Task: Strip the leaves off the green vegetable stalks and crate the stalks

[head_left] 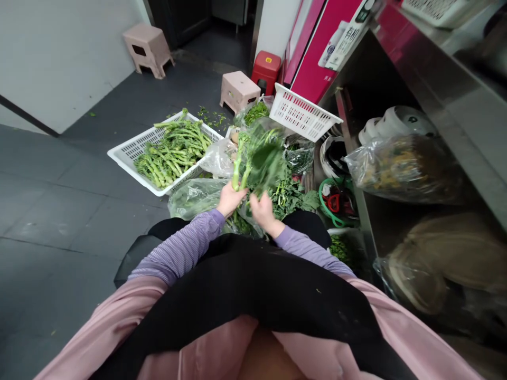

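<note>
1. At the left, a white slotted basket (125, 153) sits on the floor (59, 216). It bears a heap of green stalks (174, 150); its raised walls probably keep them together.
2. Beside its near corner lies a clear plastic bag (194, 198) with greens inside.
3. The left hand (231, 199) has its grip closed around the lower ends of the leafy stems (236, 166). They stand nearly upright before the knees, perhaps so that their leaves stay free for the other hand.
4. The right hand (263, 212) is just beside, below a broad leaf (267, 163). Its fingers are curled, but blur hides whether this grip pinches anything; I cannot tell.
5. Further right, loose leafy greens (291, 192) lie low, within easy reach, it seems.
</note>
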The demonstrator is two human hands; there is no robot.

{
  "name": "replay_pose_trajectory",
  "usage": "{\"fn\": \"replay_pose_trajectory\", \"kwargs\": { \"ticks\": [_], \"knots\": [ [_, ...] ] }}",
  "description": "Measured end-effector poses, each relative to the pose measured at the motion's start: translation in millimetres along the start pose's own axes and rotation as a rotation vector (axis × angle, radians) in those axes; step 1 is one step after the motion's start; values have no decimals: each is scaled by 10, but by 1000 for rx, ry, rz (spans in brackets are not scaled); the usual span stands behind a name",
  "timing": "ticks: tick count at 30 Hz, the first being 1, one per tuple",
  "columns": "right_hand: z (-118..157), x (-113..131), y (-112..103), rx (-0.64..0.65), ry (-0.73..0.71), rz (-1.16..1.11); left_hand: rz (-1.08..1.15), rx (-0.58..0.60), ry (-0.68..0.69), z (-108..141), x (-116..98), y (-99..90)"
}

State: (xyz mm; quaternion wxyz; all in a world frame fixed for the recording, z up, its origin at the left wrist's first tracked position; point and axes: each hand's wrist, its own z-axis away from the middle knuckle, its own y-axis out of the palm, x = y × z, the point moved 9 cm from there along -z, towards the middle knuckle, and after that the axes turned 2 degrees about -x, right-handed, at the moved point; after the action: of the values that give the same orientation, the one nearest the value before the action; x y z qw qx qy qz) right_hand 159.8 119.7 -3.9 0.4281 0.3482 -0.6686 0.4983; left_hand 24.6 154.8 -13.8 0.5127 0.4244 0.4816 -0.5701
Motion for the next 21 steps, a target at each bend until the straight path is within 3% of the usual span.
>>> {"fn": "replay_pose_trajectory", "kwargs": {
  "ticks": [2,3,5,7,10,14,17,21],
  "knots": [
    [-209,-279,-280,-133,228,16,47,58,-7,11,13,27],
    [-332,-426,-402,-135,337,33,67,79,-15,27,23,38],
    [-555,-683,-594,-46,510,122,91,113,-10,56,33,55],
    [-691,-821,-752,35,587,323,41,98,17,56,40,30],
    [-742,-671,-700,95,438,531,-170,54,111,41,10,-20],
    [-551,-126,-153,238,87,249,-507,6,275,105,-110,-24],
    [-462,191,-69,142,-115,273,-711,-23,407,199,-211,1],
    [-371,328,-67,84,-270,379,-861,-16,605,318,-277,72]
  ]
}}
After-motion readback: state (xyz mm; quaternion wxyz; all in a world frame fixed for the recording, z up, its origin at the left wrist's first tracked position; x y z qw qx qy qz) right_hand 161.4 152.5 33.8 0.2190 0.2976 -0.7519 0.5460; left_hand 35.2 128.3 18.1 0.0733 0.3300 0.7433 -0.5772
